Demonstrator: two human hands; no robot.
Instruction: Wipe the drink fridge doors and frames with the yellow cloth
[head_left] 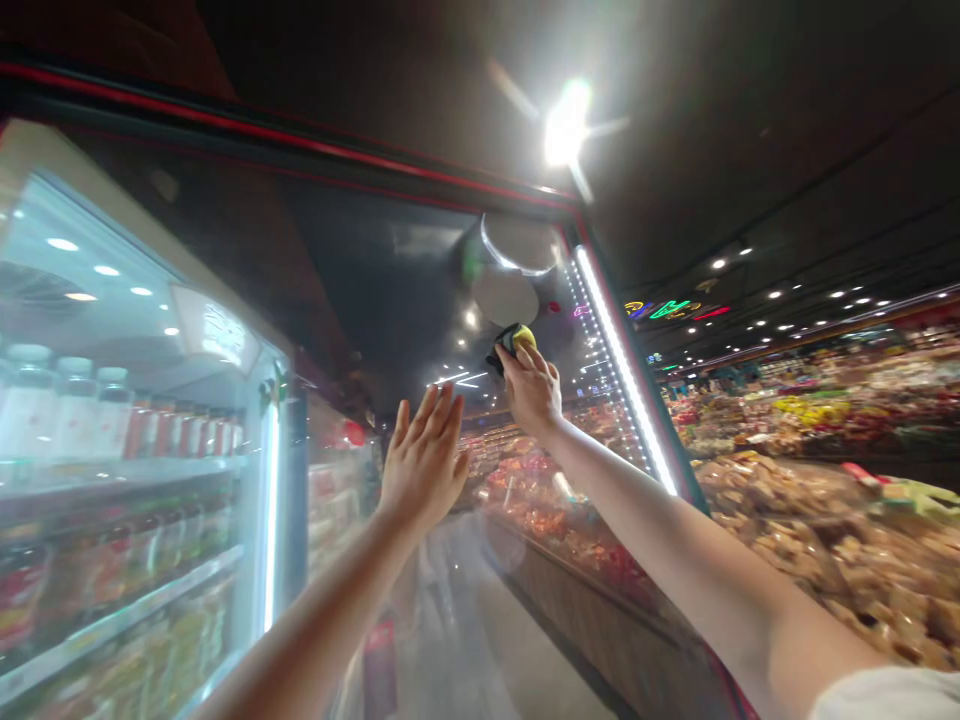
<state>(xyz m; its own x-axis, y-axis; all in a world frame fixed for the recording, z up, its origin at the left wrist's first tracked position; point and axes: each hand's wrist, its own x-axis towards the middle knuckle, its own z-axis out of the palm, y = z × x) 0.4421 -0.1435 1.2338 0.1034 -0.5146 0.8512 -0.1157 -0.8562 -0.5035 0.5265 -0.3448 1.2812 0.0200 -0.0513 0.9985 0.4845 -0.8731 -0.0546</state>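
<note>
My right hand (532, 388) is pressed to the glass door (405, 290) with a folded dark and yellow cloth (511, 345) under its fingers. Lower and to the left, my left hand (424, 450) lies flat at the glass with its fingers stretched out, holding nothing. Reflections of lamps and goods cover much of the pane. A bright LED strip (626, 370) runs down the right side of the door, along its dark frame.
On the left stands a lit refrigerator, with white-capped bottles (75, 400) and other drinks on its shelves (135, 600). Packed goods (802, 520) are heaped on a display at the right. A strong ceiling lamp (568, 125) shines above the door. Motion blurs the outer areas.
</note>
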